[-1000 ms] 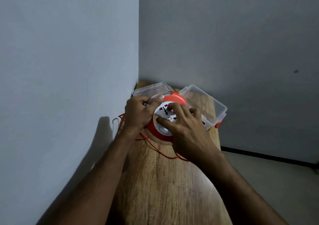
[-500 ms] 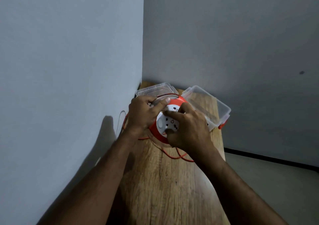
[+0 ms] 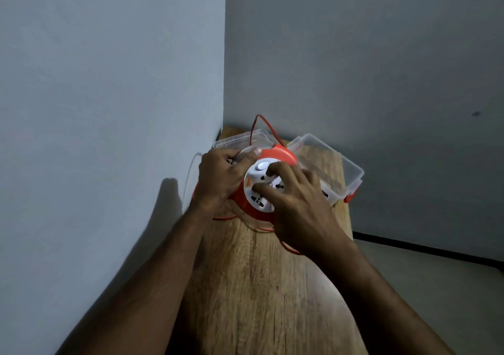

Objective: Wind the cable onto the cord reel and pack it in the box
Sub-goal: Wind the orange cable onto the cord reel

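A round red cord reel (image 3: 283,155) with a white socket face (image 3: 257,185) rests on the wooden table (image 3: 261,286) near the far corner. My left hand (image 3: 221,176) grips the reel's left rim. My right hand (image 3: 297,199) lies on the socket face, fingers spread over the sockets. The thin red cable (image 3: 257,121) arches up in a loop behind the reel, and more of it trails on the table under my right wrist. A clear plastic box (image 3: 338,163) with a red latch lies open behind the reel on the right, its lid (image 3: 240,139) on the left.
A white wall runs close along the table's left side, and a grey wall closes off the far end. The table's right edge drops to the floor, where a dark skirting line (image 3: 422,248) runs along the wall.
The socket face has turned under my right hand, and the white button now sits at the top. A loop of cable has risen behind the reel. Less loose cable lies on the table.
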